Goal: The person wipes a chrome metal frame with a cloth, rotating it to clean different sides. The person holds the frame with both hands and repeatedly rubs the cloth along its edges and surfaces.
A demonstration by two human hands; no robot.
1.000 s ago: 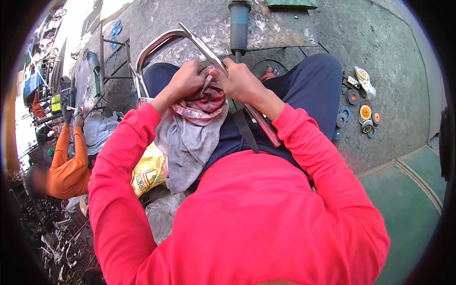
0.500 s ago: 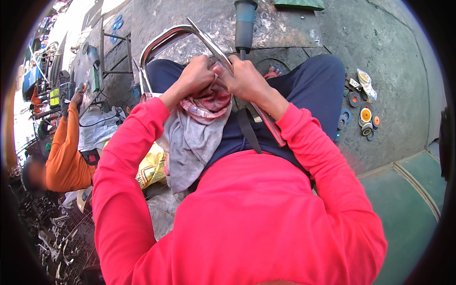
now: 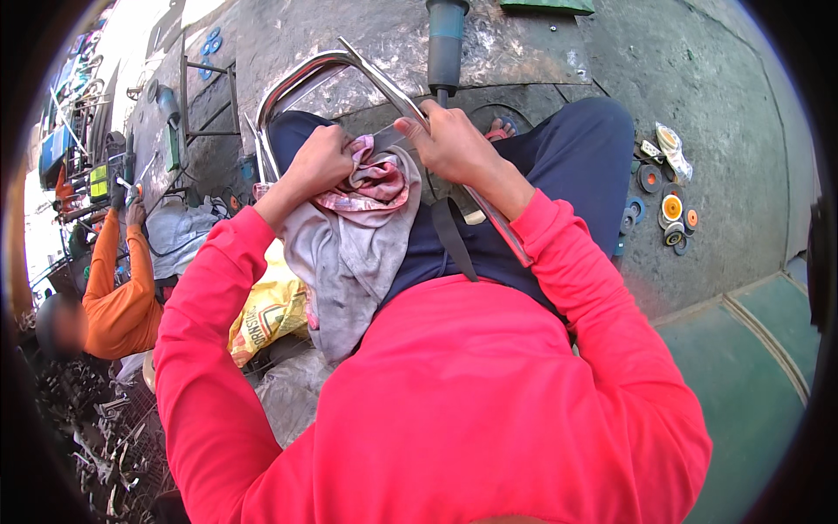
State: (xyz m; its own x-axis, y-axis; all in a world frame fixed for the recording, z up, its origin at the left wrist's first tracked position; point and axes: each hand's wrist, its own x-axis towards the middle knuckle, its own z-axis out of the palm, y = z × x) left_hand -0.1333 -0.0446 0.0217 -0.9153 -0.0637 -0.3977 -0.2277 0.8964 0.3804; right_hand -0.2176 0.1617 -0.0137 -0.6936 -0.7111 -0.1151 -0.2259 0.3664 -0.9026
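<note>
A shiny bent metal tube frame (image 3: 384, 81) lies across my lap, curving over my left knee and running back under my right wrist. My right hand (image 3: 456, 150) is wrapped round its straight side, thumb pointing left. My left hand (image 3: 321, 164) is closed on the bunched top of a rag (image 3: 349, 249), grey with a pink and red patterned part. The rag drapes down over my left thigh. Between the two hands there is a small gap. The fingertips of my left hand are hidden.
A power tool with a teal body (image 3: 445, 48) lies beyond my hands. Several grinding discs (image 3: 672, 208) sit right of my knee. At left are a dark metal frame (image 3: 209, 96), a yellow sack (image 3: 272, 314) and a person in orange (image 3: 122, 301) working. A green panel (image 3: 733, 384) is at lower right.
My left hand has moved left and slightly down, away from my right hand, pulling the top of the rag along. My right hand stays on the tube.
</note>
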